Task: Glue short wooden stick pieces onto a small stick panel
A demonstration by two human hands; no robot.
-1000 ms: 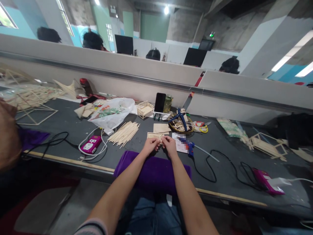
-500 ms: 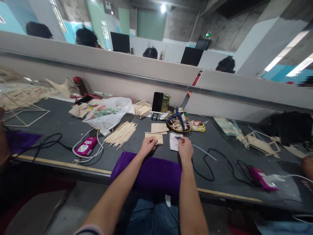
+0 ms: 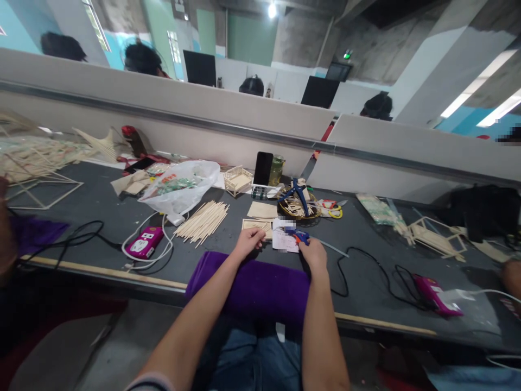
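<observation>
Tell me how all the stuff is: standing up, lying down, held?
Blue glue gun, held in the right hand
Left hand, at the small wooden frame, its grip unclear
Phone, propped upright, screen dark
Purple cloth, rolled or folded up
Wooden sticks, in a loose pile
Jar, upright

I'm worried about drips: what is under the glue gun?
White paper shows under the front of the glue gun, held in the right hand. The part directly beneath is covered, so any glue there is hidden.

Phone (image 3: 264, 168): upright ahead of you, beside a greenish jar (image 3: 277, 170)
Monitors (image 3: 199, 68): two, beyond the pale partition (image 3: 228, 111) facing you
Dark bundle (image 3: 484, 212): on your right
</observation>
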